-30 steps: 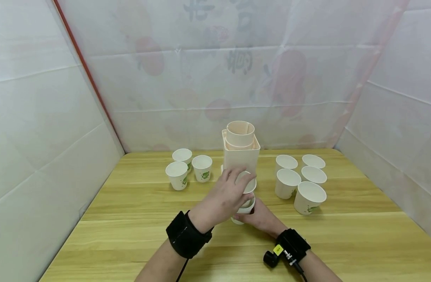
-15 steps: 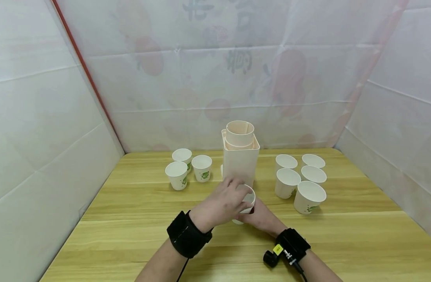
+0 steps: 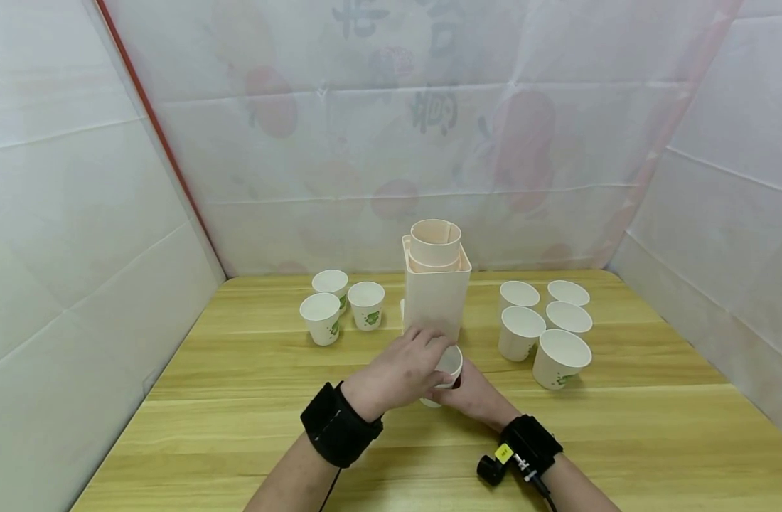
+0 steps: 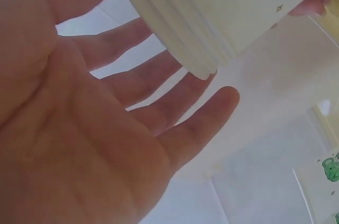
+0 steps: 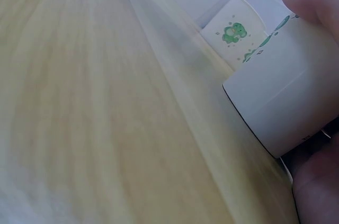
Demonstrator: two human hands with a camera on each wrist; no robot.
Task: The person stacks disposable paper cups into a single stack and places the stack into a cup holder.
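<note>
In the head view my right hand [image 3: 474, 400] grips a stack of nested white paper cups [image 3: 451, 361] from the right, upright at the table's middle. My left hand [image 3: 400, 370] reaches over the top cup, thumb on the near side and fingers on the far side of its rim. The left wrist view shows several close-set rims on the paper cup stack [image 4: 233, 17], with the left thumb at the rim; the fingertips are partly hidden. Seen from the right wrist, fingers wrap the cup wall [image 5: 280, 91], its base close over the wood.
A cream square container [image 3: 436, 306] with a cylinder [image 3: 436, 244] in its top stands just behind the hands. To the left are three paper cups [image 3: 367, 309]; several more paper cups [image 3: 560, 359] stand at right. White cloth walls [image 3: 365, 178] surround the table [image 3: 250, 412].
The left hand has moved down with its cup, which now sits nested in the stack held by the right hand. The right hand has stayed in place.
</note>
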